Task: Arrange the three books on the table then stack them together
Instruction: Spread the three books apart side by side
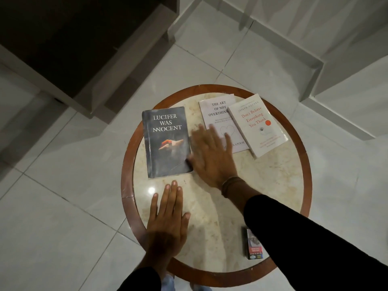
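Note:
Three books lie face up on a round marble table (273, 185) with a wooden rim. The dark grey book "Lucifer Was Innocent" (165, 141) is at the left. "The Art of Not Overthinking" (218, 114), pale, lies in the middle, and the white "Don't Believe Everything You Think" (257, 124) overlaps its right edge. My right hand (212, 156) is flat with fingers spread between the dark book and the pale one, covering the pale book's lower left; it is blurred. My left hand (168, 219) rests flat on the table below the dark book, holding nothing.
A small dark packet (253, 244) lies near the table's front right edge, beside my right sleeve. White floor tiles surround the table. A dark cabinet (84, 38) stands at the upper left and a white step or ledge (315, 66) at the upper right.

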A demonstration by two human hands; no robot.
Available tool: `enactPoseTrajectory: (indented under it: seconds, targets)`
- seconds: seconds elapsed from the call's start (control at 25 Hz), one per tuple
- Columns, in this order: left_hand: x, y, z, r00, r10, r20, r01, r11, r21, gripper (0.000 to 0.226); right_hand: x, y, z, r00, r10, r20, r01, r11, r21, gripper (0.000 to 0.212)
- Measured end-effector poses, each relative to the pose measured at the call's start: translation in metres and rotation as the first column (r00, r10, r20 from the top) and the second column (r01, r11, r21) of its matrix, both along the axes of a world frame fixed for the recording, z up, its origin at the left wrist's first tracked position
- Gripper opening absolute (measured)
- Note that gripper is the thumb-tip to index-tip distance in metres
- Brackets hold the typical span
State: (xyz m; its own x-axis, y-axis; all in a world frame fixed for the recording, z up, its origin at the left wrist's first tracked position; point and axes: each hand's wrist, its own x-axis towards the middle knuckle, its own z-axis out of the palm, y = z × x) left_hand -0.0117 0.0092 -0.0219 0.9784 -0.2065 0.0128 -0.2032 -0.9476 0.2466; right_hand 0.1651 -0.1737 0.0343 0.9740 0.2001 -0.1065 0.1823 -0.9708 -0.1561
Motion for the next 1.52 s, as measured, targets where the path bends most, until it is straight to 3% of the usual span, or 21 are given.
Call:
enactPoseTrajectory:
  seconds: [0.12,0.28,0.48,0.6,0.72,0.8,0.92,1.0,1.16,1.32,1.44,1.52]
  targets:
    - [-0.001,-0.004,-0.002,1.0,0.007,0.002,-0.007,1.0,-0.023,0.069,0.009,-0.077,0.008,0.91,-0.415,-0.003,0.415,0.91,0.001,0.06]
    - [-0.001,-0.003,-0.005,1.0,-0.001,-0.024,0.001,1.0,-0.015,0.07,0.006,-0.148,0.008,0.854,-0.464,-0.237,0.434,0.885,-0.168,0.064]
    - [0.0,-0.003,-0.008,0.999,0.0,-0.043,-0.001,1.0,-0.008,0.07,-0.001,-0.151,0.011,0.694,-0.677,-0.243,0.642,0.736,-0.217,0.065]
    - [0.0,-0.002,-0.008,0.999,0.005,-0.035,-0.006,1.0,-0.028,0.07,0.007,-0.138,0.021,0.633,-0.745,-0.21,0.707,0.667,-0.233,0.063]
    - [-0.001,-0.002,-0.008,1.0,0.009,-0.024,-0.01,0.999,-0.049,0.068,0.025,-0.102,0.033,0.744,-0.665,-0.056,0.658,0.745,-0.109,0.053]
    - [-0.001,-0.002,-0.006,1.0,0.012,-0.018,-0.013,0.999,-0.042,0.068,0.039,-0.07,0.035,0.796,-0.595,-0.114,0.6,0.8,0.014,0.055]
    - [-0.001,-0.002,-0.005,1.0,0.011,-0.003,-0.011,0.999,-0.046,0.067,0.058,-0.042,0.034,0.657,-0.665,-0.355,0.698,0.715,-0.046,0.088]
    - [-0.001,-0.002,-0.003,1.0,0.011,0.008,-0.011,0.998,-0.055,0.066,0.068,-0.043,0.034,0.556,-0.724,-0.409,0.752,0.647,-0.124,0.102]
    - [-0.002,-0.002,-0.001,1.0,0.013,0.019,-0.012,0.998,-0.066,0.066,0.083,-0.059,0.035,0.443,-0.745,-0.498,0.829,0.552,-0.088,0.116]
    - [-0.002,-0.002,0.0,1.0,0.008,0.002,-0.008,0.998,-0.056,0.068,0.08,-0.064,0.04,0.512,-0.687,-0.516,0.776,0.628,-0.067,0.081]
    - [-0.003,-0.001,-0.001,1.0,0.013,-0.014,-0.014,0.998,-0.068,0.069,0.072,-0.067,0.066,0.63,-0.575,-0.522,0.735,0.657,0.164,0.038]
    - [-0.003,-0.001,-0.001,1.0,0.017,-0.014,-0.018,0.997,-0.076,0.069,0.062,-0.061,0.088,0.707,-0.534,-0.464,0.683,0.687,0.25,0.034]
